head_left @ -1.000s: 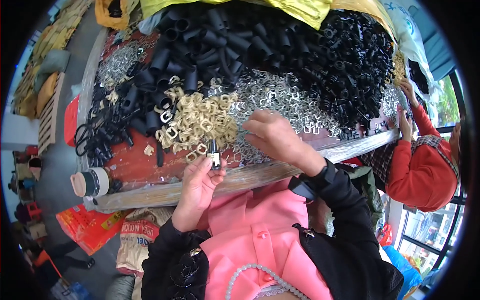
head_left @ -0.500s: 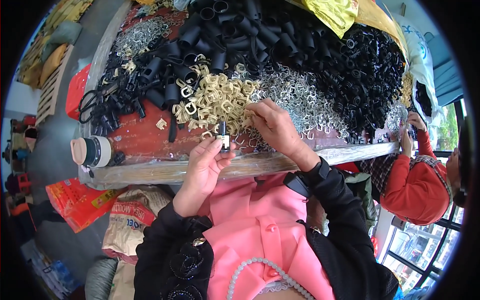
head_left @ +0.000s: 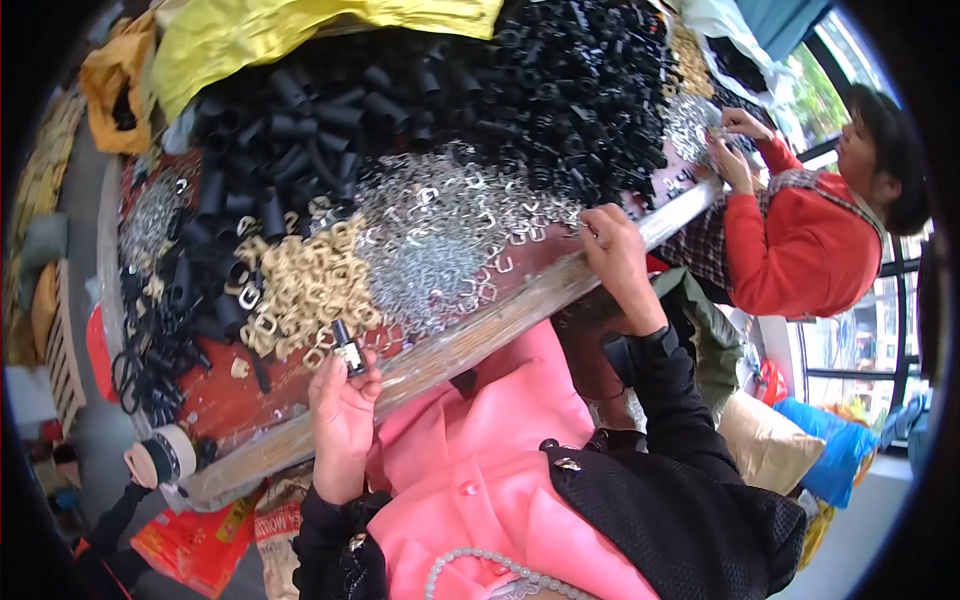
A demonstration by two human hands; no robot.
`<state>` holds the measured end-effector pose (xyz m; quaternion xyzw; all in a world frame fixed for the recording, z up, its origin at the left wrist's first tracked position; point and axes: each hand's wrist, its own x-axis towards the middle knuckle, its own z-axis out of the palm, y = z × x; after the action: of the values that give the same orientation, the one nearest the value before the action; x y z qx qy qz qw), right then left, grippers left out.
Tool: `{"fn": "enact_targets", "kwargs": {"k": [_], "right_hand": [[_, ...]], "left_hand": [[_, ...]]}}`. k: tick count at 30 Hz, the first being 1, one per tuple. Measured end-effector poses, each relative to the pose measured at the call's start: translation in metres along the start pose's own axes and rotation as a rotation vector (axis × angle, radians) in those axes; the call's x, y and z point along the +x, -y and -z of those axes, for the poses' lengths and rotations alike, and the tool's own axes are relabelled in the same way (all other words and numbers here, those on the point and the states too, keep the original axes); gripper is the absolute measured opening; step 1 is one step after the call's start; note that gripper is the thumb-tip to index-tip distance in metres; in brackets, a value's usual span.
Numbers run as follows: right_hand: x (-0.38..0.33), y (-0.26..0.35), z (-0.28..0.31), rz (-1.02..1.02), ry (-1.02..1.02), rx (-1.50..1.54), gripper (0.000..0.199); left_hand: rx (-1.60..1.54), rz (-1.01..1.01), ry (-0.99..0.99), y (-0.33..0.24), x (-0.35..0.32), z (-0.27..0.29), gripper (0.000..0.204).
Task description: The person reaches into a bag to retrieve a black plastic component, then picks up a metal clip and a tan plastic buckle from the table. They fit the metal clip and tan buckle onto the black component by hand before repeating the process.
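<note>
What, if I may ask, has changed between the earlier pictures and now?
The right hand has moved rightward, away from the beige pieces, to the table's front edge; whether it holds anything is unclear. The left hand still holds the small black part.

The room is bright. White daylight comes in through the windows (head_left: 850, 346) at 3 o'clock, and some of the glass looks too white. The metal clips (head_left: 430, 265) near the middle sparkle, and the plastic-wrapped table edge (head_left: 500, 325) shines. The black tubes (head_left: 310, 115) at 11 o'clock look very dark. At 9 o'clock, wooden slats (head_left: 65, 350) look bent and fuzzy. All the corners are black.
</note>
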<state>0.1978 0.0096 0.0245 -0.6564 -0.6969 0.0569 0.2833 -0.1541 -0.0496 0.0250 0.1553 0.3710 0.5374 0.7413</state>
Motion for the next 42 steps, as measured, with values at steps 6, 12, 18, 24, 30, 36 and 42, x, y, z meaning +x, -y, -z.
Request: {"fn": "enact_targets", "kwargs": {"k": [6, 12, 18, 24, 30, 36, 42], "right_hand": [[-0.008, -0.04, 0.015, -0.066, -0.101, -0.348, 0.021], [0.001, -0.049, 0.002, -0.118, -0.089, -0.306, 0.021], [0.004, -0.047, 0.003, -0.255, -0.093, -0.133, 0.017], [0.002, -0.05, 0.002, -0.087, -0.25, 0.086, 0.013], [-0.001, -0.042, -0.003, -0.189, -0.205, 0.478, 0.012], [0.001, -0.014, -0.009, -0.285, 0.012, 1.016, 0.009], [-0.009, 0.043, -0.022, -0.444, 0.427, 1.616, 0.006]], "left_hand": [[-0.008, 0.054, 0.011, 0.013, 0.012, -0.013, 0.026], [-0.002, 0.07, 0.009, 0.017, 0.014, -0.019, 0.025], [0.0, 0.072, 0.019, 0.019, 0.014, -0.019, 0.024], [0.042, 0.047, 0.054, 0.019, 0.011, -0.013, 0.03], [-0.004, 0.068, 0.045, 0.018, 0.009, -0.013, 0.025], [0.049, 0.074, 0.072, 0.015, 0.009, -0.02, 0.023], [0.263, 0.049, 0.264, 0.017, 0.027, -0.05, 0.027]]}}
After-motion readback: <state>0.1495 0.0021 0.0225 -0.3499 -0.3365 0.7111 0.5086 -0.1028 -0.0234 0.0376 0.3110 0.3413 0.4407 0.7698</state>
